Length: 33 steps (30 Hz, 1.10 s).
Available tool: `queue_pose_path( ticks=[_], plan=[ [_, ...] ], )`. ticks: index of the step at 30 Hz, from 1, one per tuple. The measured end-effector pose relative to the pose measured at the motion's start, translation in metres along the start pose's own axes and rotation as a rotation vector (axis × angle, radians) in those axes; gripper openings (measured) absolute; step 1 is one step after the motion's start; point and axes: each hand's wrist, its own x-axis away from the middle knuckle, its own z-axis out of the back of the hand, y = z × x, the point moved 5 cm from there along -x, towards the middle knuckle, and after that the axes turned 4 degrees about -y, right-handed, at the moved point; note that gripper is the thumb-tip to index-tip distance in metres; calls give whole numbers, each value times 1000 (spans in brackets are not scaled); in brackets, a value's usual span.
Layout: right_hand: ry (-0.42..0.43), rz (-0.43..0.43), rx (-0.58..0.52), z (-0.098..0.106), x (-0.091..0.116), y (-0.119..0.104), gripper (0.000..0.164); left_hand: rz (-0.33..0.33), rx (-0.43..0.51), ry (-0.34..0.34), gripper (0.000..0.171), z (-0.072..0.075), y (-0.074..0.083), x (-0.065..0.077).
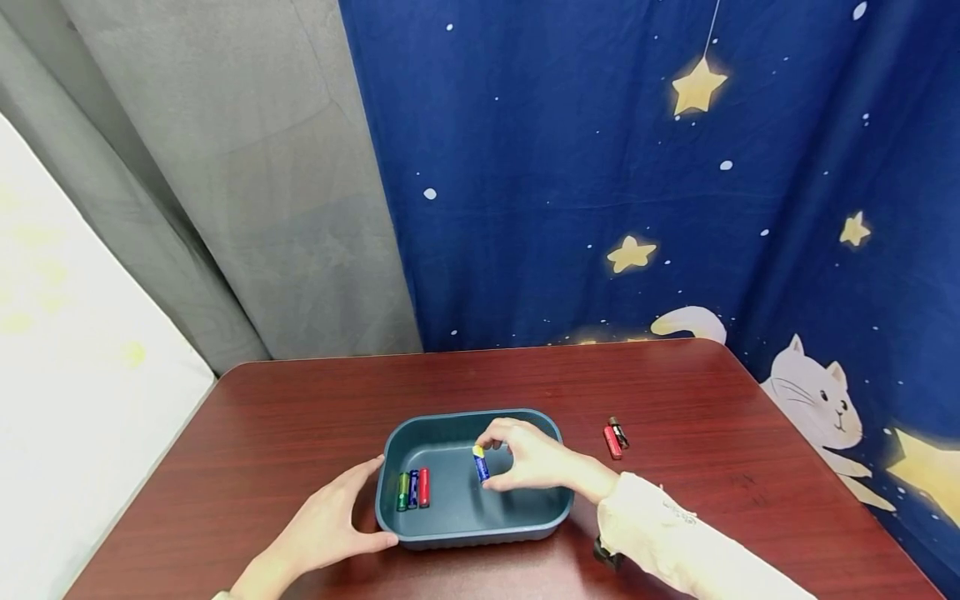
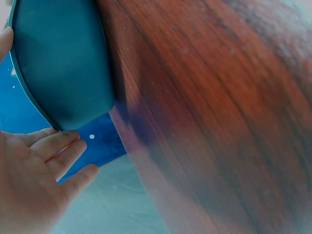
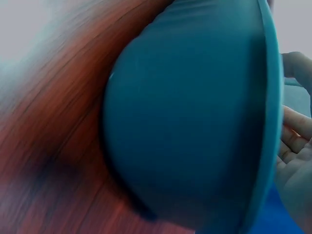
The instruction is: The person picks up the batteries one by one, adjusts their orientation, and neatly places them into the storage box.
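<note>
One green cylindrical battery (image 1: 402, 492), one dark-blue cylindrical battery (image 1: 413, 490) and one red cylindrical battery (image 1: 424, 487) are laid side by side in the left part of a teal, round-cornered rectangular container (image 1: 450, 510). A blue cylindrical battery with a yellow end (image 1: 482, 465) is pinched between the thumb and fingers of the right hand (image 1: 525, 457), tilted slightly, near the middle of the container; whether the container's floor is touched by it cannot be told. The container's left end is spanned by the left hand (image 1: 330, 518), its fingers loosely extended and rested against the rim, its thumb set at the near left corner.

The container's right rim is crossed by the right forearm in a cream-coloured sleeve (image 1: 675, 533), and part of that side is hidden by it. Beyond the forearm, to the right of the container, a second red battery (image 1: 612, 443) and a black battery with a brownish end (image 1: 618, 432) are seen close together on the reddish-brown wooden desk (image 1: 322, 400). Behind the container, past the desk's far edge, a grey curtain (image 1: 247, 167) and a navy star-patterned curtain (image 1: 540, 167) are hung. In both wrist views, the container's contents are blocked by its outer wall.
</note>
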Motion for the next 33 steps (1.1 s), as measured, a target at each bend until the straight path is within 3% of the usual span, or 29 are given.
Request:
queue_pose_path(
  ticks=[14, 33],
  plan=[
    [-33, -62, -4, -20, -28, -6, 39, 31, -3, -20, 96, -2, -1, 0],
    [-117, -98, 66, -48, -44, -10, 41, 24, 4, -16, 96, -2, -1, 0]
  ],
)
